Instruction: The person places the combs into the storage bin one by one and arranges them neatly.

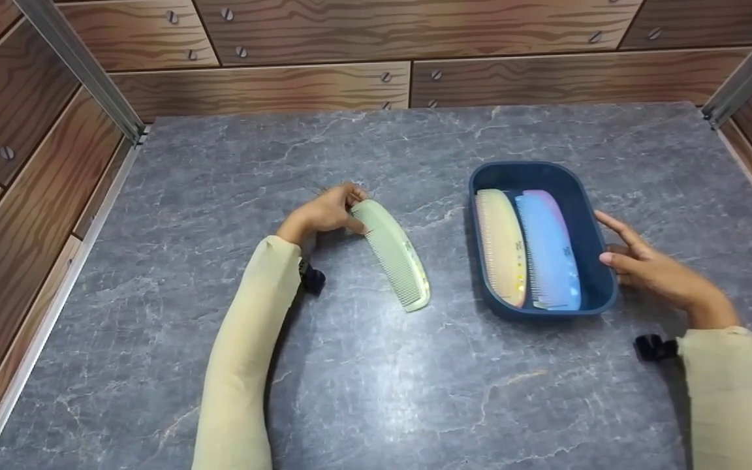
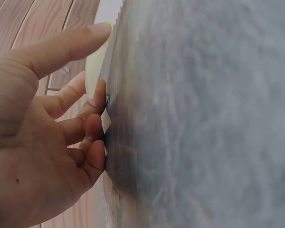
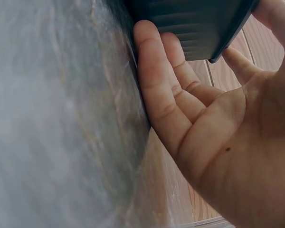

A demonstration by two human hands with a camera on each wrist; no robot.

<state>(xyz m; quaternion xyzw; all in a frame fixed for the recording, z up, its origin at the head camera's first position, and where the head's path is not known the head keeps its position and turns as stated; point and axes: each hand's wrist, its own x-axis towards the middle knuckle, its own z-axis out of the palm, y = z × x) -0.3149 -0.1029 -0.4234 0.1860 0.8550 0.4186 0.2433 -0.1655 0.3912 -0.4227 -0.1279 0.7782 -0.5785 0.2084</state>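
My left hand (image 1: pixel 329 210) has its thumb and fingers around the upper end of a pale green comb (image 1: pixel 394 251), left of centre in the head view. The comb's teeth face left, and its back carries a small printed pattern. In the left wrist view the thumb lies against the comb (image 2: pixel 92 71). My right hand (image 1: pixel 660 271) touches the right side of a dark blue box (image 1: pixel 532 314), its thumb at the rim and its fingers stretched along the outer wall. Inside the box, a cream-yellow comb (image 1: pixel 501 248) lies beside a blue and pink comb (image 1: pixel 549 251).
The box and combs are on a grey marble-patterned tabletop (image 1: pixel 389 378). Wood-patterned panels (image 1: pixel 324 85) stand behind and at both sides, with metal posts (image 1: pixel 82 72) at the back corners. A dark camera mount sits at each wrist.
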